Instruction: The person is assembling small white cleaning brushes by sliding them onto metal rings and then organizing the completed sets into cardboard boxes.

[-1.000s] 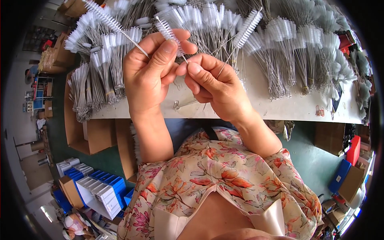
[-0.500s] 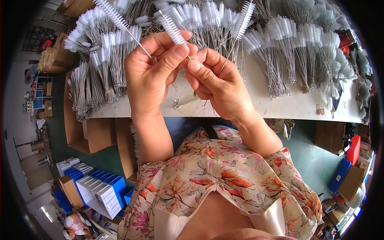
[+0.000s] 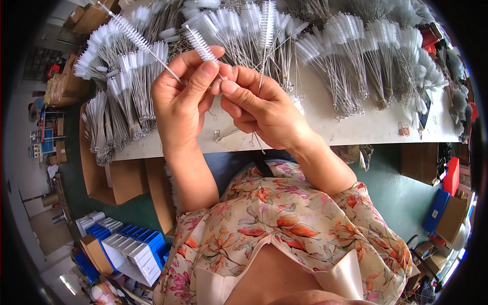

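Note:
My left hand (image 3: 179,104) is closed, thumb and forefinger pinching a white-bristled wire tube brush (image 3: 201,44) just under its bristles. A longer tube brush (image 3: 133,36) slants up and left from between the same hand's other fingers. Beside it my right hand (image 3: 272,107), also closed, has thumb and fingertip at the wire of the pinched brush, close to the left fingertips. Another tube brush (image 3: 267,25) stands up from the right hand, its twisted wire running between the fingers. Wire ends with loops hang below the hands; which brush each belongs to is partly hidden.
Bundles of tube brushes (image 3: 351,66) cover the back of the white table (image 3: 325,129), with more bundles (image 3: 137,76) at left. A red clip-like piece (image 3: 403,129) lies near the right edge. Cardboard boxes (image 3: 127,183) and blue-and-white bins (image 3: 134,254) stand on the floor at left.
Both hands have shifted left and slightly down in the picture, still holding the brushes. The brush in my right hand has swung from leaning right to nearly upright.

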A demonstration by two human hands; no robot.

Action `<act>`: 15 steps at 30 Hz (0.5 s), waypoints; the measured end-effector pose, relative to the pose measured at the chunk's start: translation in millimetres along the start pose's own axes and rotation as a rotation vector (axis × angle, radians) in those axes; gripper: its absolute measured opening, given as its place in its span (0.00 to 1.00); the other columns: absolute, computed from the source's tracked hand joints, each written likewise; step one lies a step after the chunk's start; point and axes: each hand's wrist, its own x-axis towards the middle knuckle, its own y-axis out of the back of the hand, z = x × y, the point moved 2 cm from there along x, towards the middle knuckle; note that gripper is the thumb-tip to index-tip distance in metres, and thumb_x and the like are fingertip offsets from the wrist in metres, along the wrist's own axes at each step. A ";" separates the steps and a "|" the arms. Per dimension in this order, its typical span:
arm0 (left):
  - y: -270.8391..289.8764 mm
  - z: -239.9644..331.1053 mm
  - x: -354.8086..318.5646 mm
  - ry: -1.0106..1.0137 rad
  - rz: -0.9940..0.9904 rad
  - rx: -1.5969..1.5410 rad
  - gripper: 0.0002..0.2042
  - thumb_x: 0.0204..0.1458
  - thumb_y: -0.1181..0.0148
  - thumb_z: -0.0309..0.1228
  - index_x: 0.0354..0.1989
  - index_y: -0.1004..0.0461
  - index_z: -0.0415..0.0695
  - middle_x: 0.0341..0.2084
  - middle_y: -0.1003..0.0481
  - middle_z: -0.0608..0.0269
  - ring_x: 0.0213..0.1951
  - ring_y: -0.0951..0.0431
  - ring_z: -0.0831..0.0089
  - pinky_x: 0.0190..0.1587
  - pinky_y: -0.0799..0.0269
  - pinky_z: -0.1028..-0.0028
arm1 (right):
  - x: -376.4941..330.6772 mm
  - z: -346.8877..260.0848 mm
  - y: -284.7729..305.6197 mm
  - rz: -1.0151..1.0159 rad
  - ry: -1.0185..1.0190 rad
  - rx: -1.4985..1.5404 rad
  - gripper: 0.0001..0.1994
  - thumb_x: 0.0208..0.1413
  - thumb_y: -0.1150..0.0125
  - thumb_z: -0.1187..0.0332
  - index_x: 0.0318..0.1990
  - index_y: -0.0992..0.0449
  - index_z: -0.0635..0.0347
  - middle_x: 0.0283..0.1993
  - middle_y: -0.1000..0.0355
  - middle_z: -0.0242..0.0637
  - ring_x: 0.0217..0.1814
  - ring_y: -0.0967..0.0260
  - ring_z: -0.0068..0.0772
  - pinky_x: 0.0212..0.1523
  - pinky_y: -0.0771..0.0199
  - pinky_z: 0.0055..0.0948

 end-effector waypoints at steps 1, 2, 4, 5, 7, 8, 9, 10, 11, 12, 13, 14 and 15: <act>-0.6 -0.5 -0.2 0.014 0.016 -0.012 0.10 0.50 0.44 0.25 0.39 0.28 0.34 0.24 0.25 0.64 0.17 0.36 0.89 0.14 0.52 0.89 | 0.3 0.4 1.3 -0.004 -0.019 0.018 0.10 0.59 0.51 0.60 0.35 0.31 0.58 0.21 0.40 0.22 0.17 0.53 0.09 0.15 0.57 0.12; -0.7 -1.3 -0.3 0.028 0.031 -0.024 0.10 0.50 0.44 0.25 0.40 0.28 0.34 0.24 0.25 0.63 0.18 0.36 0.89 0.14 0.52 0.89 | 0.7 0.6 1.8 -0.008 -0.038 0.036 0.10 0.59 0.51 0.60 0.35 0.31 0.58 0.21 0.40 0.22 0.17 0.53 0.08 0.15 0.57 0.12; -2.7 -6.6 1.7 0.056 0.004 -0.051 0.11 0.50 0.44 0.26 0.41 0.29 0.34 0.26 0.25 0.63 0.19 0.35 0.89 0.14 0.51 0.89 | 1.3 0.4 5.5 0.034 -0.029 0.017 0.10 0.59 0.52 0.61 0.35 0.31 0.57 0.22 0.40 0.23 0.18 0.52 0.09 0.15 0.56 0.12; -3.5 -8.3 2.8 0.072 0.073 0.013 0.11 0.51 0.44 0.26 0.42 0.30 0.35 0.26 0.25 0.63 0.20 0.35 0.89 0.14 0.51 0.90 | 3.2 0.4 10.0 0.064 -0.030 0.001 0.10 0.60 0.54 0.62 0.36 0.31 0.58 0.23 0.41 0.23 0.19 0.51 0.10 0.16 0.55 0.13; -1.6 -10.1 3.4 0.063 0.084 0.092 0.14 0.51 0.44 0.28 0.45 0.32 0.36 0.30 0.25 0.61 0.20 0.35 0.90 0.15 0.50 0.90 | 11.1 -1.0 24.1 0.092 -0.029 0.006 0.11 0.60 0.58 0.64 0.41 0.31 0.60 0.25 0.41 0.25 0.19 0.51 0.13 0.17 0.53 0.15; -1.7 -10.3 4.3 0.024 0.143 0.161 0.14 0.52 0.46 0.28 0.47 0.32 0.37 0.35 0.26 0.58 0.20 0.37 0.92 0.15 0.51 0.90 | 19.9 -2.5 35.0 0.106 -0.005 -0.034 0.13 0.60 0.57 0.65 0.48 0.33 0.60 0.26 0.41 0.26 0.20 0.50 0.14 0.19 0.49 0.16; 2.8 -11.7 3.7 0.012 0.153 0.139 0.14 0.53 0.47 0.27 0.48 0.33 0.37 0.37 0.27 0.57 0.20 0.38 0.93 0.15 0.52 0.90 | 33.5 -3.2 50.7 0.130 0.037 -0.079 0.15 0.59 0.57 0.65 0.50 0.35 0.62 0.28 0.40 0.29 0.23 0.46 0.17 0.21 0.42 0.19; 7.3 -18.9 4.4 0.010 0.148 0.104 0.14 0.53 0.48 0.27 0.48 0.34 0.37 0.39 0.28 0.55 0.19 0.40 0.94 0.14 0.53 0.90 | 42.5 -7.4 69.3 0.174 0.085 -0.129 0.17 0.59 0.57 0.64 0.53 0.37 0.64 0.31 0.39 0.32 0.26 0.42 0.20 0.24 0.35 0.22; 13.6 -19.4 2.2 0.015 0.146 0.086 0.15 0.54 0.49 0.28 0.49 0.34 0.36 0.40 0.28 0.54 0.17 0.44 0.95 0.13 0.54 0.91 | 49.7 -14.3 74.2 0.244 0.072 -0.100 0.19 0.59 0.56 0.65 0.54 0.39 0.66 0.34 0.37 0.35 0.30 0.38 0.24 0.30 0.30 0.24; 22.9 -18.0 -0.9 0.004 0.124 0.036 0.15 0.55 0.50 0.29 0.49 0.35 0.35 0.40 0.29 0.52 0.15 0.47 0.94 0.12 0.55 0.90 | 56.0 -22.0 74.1 0.302 0.056 -0.069 0.20 0.59 0.55 0.66 0.55 0.41 0.69 0.38 0.36 0.38 0.35 0.34 0.28 0.35 0.26 0.27; 31.0 -19.0 -4.5 0.021 0.136 0.013 0.16 0.56 0.50 0.30 0.50 0.35 0.34 0.41 0.29 0.52 0.15 0.48 0.94 0.12 0.55 0.90 | 58.6 -28.6 78.4 0.348 0.021 -0.216 0.21 0.58 0.55 0.66 0.55 0.42 0.72 0.48 0.37 0.45 0.48 0.33 0.38 0.49 0.27 0.34; 39.4 -20.1 -8.7 0.038 0.149 -0.009 0.16 0.56 0.51 0.31 0.50 0.36 0.34 0.41 0.29 0.52 0.15 0.49 0.94 0.12 0.56 0.90 | 58.4 -35.6 82.7 0.362 0.023 -0.226 0.21 0.58 0.55 0.66 0.55 0.42 0.72 0.48 0.37 0.45 0.48 0.33 0.38 0.49 0.27 0.34; 49.3 -23.8 -13.0 0.027 0.148 0.010 0.17 0.58 0.54 0.34 0.50 0.36 0.33 0.39 0.29 0.54 0.14 0.50 0.93 0.12 0.56 0.90 | 55.5 -42.2 88.5 0.336 0.029 -0.358 0.21 0.59 0.56 0.66 0.56 0.43 0.71 0.51 0.38 0.46 0.50 0.34 0.38 0.49 0.28 0.33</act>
